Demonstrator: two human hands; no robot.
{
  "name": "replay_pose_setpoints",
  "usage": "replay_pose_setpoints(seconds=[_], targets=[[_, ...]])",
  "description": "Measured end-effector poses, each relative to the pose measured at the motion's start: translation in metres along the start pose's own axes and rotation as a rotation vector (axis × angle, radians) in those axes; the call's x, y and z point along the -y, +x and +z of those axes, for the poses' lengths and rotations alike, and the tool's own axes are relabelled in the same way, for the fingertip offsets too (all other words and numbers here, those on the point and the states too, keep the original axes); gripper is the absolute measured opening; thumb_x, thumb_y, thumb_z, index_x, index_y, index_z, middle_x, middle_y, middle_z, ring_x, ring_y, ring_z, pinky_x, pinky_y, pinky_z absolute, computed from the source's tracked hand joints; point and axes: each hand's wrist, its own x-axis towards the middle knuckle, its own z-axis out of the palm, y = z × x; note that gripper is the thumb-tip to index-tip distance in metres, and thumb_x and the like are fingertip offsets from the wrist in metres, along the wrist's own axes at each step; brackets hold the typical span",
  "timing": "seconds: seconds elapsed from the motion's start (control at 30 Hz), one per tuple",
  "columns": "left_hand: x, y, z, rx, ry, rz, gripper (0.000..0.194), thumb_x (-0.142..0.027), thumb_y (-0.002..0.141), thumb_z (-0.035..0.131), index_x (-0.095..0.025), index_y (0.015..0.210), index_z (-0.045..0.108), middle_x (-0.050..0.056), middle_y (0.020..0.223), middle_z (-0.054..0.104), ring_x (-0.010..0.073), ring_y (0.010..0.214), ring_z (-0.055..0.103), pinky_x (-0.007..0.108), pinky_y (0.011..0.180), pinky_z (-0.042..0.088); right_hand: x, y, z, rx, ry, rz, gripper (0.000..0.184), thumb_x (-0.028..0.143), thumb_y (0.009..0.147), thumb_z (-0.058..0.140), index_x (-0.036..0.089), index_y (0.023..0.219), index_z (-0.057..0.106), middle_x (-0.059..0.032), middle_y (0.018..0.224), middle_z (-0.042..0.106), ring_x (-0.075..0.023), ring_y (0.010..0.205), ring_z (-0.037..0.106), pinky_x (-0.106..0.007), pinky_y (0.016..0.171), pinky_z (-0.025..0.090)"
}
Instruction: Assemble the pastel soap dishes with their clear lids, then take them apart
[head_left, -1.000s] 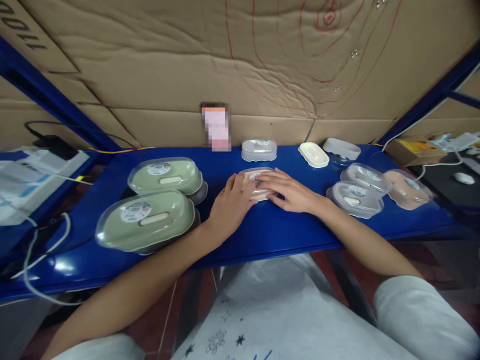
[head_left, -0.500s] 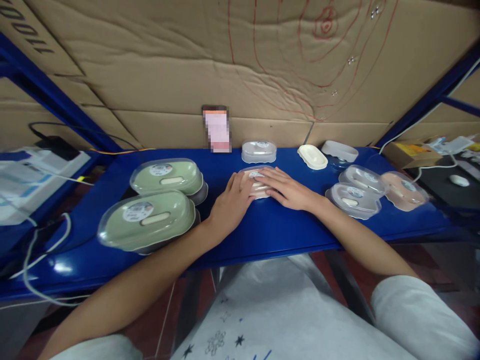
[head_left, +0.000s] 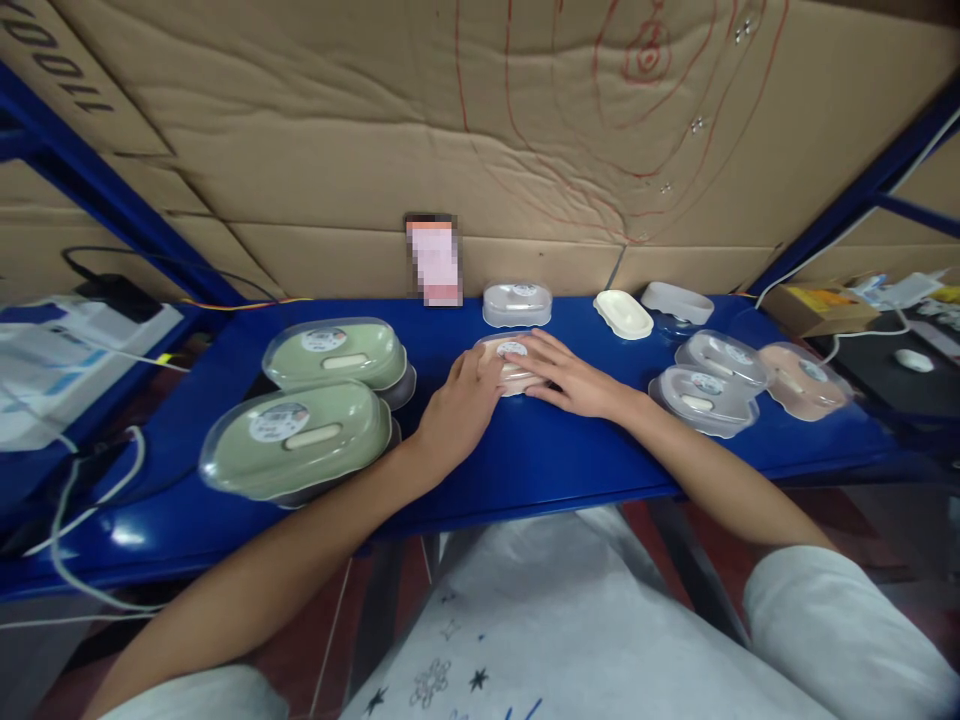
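Observation:
Both hands hold a pale pink soap box (head_left: 517, 379) with a clear lid and a round label, resting on the blue table. My left hand (head_left: 463, 405) grips its left end, the thumb not clearly visible. Across the lid and right end lie the fingers of my right hand (head_left: 571, 380); they hide part of the box. Just behind it stands a whitish lidded soap box (head_left: 517, 306). Two larger green lidded boxes (head_left: 330, 358) sit left of my left hand, one nearer the front edge.
To the right are a cream oval tray (head_left: 624, 314), an upturned whitish part (head_left: 679, 302), two grey-white lidded boxes (head_left: 705, 400) and a pink box (head_left: 806, 382). A phone (head_left: 435, 262) leans on the cardboard wall (head_left: 315, 150). White cables (head_left: 135, 470) lie at left.
The view has shifted very slightly. My right fingers have moved a little on the lid, showing more of the label; the pink soap box stays in place.

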Motion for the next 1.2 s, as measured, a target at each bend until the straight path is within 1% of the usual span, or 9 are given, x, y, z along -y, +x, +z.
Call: replay_pose_setpoints(seconds=[0.27, 0.47, 0.57, 0.7, 0.83, 0.93, 1.03, 1.1, 1.2], targets=[[0.0, 0.0, 0.005, 0.021, -0.041, -0.03, 0.044, -0.017, 0.106, 0.051, -0.015, 0.15, 0.05, 0.025, 0.16, 0.046, 0.0374, 0.145, 0.054, 0.047, 0.099, 0.061, -0.009, -0.002, 0.005, -0.001, -0.002, 0.069, 0.065, 0.044, 0.107, 0.059, 0.033, 0.167, 0.037, -0.0105, 0.179, 0.021, -0.0332, 0.167, 0.015, -0.065, 0.131, 0.023], [-0.011, -0.005, -0.006, -0.096, -0.041, 0.074, 0.066, -0.019, 0.1, 0.064, -0.02, 0.162, 0.041, 0.025, 0.175, 0.022, 0.0452, 0.156, 0.039, 0.058, 0.117, 0.047, -0.022, 0.004, -0.003, -0.156, -0.1, 0.095, 0.058, 0.046, 0.109, 0.053, 0.028, 0.163, 0.046, -0.0132, 0.174, 0.033, -0.0308, 0.166, 0.018, -0.062, 0.132, 0.023], [-0.016, -0.008, -0.011, -0.13, -0.017, 0.111, 0.061, -0.021, 0.101, 0.062, -0.022, 0.16, 0.045, 0.024, 0.174, 0.026, 0.0444, 0.154, 0.042, 0.06, 0.117, 0.046, -0.044, 0.023, -0.015, -0.265, -0.18, 0.207, 0.058, 0.045, 0.108, 0.052, 0.027, 0.163, 0.046, -0.0122, 0.175, 0.032, -0.0324, 0.166, 0.016, -0.065, 0.132, 0.02], [-0.015, -0.009, -0.006, -0.077, -0.014, 0.104, 0.06, -0.024, 0.098, 0.068, -0.019, 0.155, 0.051, 0.025, 0.171, 0.034, 0.0431, 0.147, 0.05, 0.056, 0.111, 0.052, -0.074, 0.05, -0.025, -0.221, -0.208, 0.313, 0.06, 0.039, 0.107, 0.05, 0.02, 0.164, 0.044, -0.0162, 0.174, 0.032, -0.0338, 0.166, 0.017, -0.067, 0.131, 0.016], [-0.014, -0.009, 0.0, -0.033, -0.013, 0.113, 0.054, -0.024, 0.099, 0.064, -0.018, 0.152, 0.055, 0.024, 0.167, 0.041, 0.0398, 0.143, 0.054, 0.053, 0.108, 0.055, -0.077, 0.052, -0.027, -0.265, -0.272, 0.506, 0.066, 0.047, 0.108, 0.045, 0.023, 0.168, 0.034, -0.0146, 0.18, 0.018, -0.0368, 0.167, 0.008, -0.068, 0.129, 0.018], [-0.014, -0.009, 0.0, -0.025, -0.02, 0.11, 0.051, -0.023, 0.101, 0.061, -0.017, 0.151, 0.056, 0.024, 0.165, 0.043, 0.0394, 0.144, 0.054, 0.053, 0.107, 0.055, -0.073, 0.039, -0.029, -0.279, -0.354, 0.797, 0.073, 0.053, 0.11, 0.032, 0.014, 0.17, 0.024, -0.0244, 0.177, 0.021, -0.0411, 0.164, 0.018, -0.072, 0.125, 0.024], [-0.014, -0.009, 0.0, -0.023, -0.037, 0.111, 0.049, -0.022, 0.101, 0.058, -0.017, 0.15, 0.056, 0.024, 0.163, 0.046, 0.0394, 0.143, 0.054, 0.055, 0.107, 0.055, -0.068, 0.019, -0.027, -0.111, -0.376, 1.034, 0.07, 0.052, 0.11, 0.032, 0.005, 0.16, 0.042, -0.0375, 0.158, 0.045, -0.0509, 0.15, 0.044, -0.081, 0.114, 0.032], [-0.013, -0.009, 0.002, -0.02, -0.057, 0.13, 0.05, -0.021, 0.102, 0.056, -0.017, 0.151, 0.055, 0.024, 0.162, 0.047, 0.0386, 0.142, 0.055, 0.054, 0.108, 0.054, -0.059, 0.007, -0.023, 0.0, -0.338, 1.001, 0.061, 0.051, 0.108, 0.042, 0.008, 0.147, 0.058, -0.0362, 0.144, 0.059, -0.0509, 0.134, 0.06, -0.08, 0.109, 0.039], [-0.011, -0.008, 0.007, -0.018, -0.102, 0.177, 0.052, -0.018, 0.102, 0.053, -0.015, 0.154, 0.051, 0.023, 0.164, 0.045, 0.0367, 0.145, 0.053, 0.052, 0.112, 0.052, -0.032, -0.007, -0.021, 0.097, -0.26, 0.824, 0.042, 0.048, 0.102, 0.061, 0.017, 0.128, 0.073, -0.0262, 0.132, 0.07, -0.0409, 0.117, 0.072, -0.06, 0.106, 0.053]])
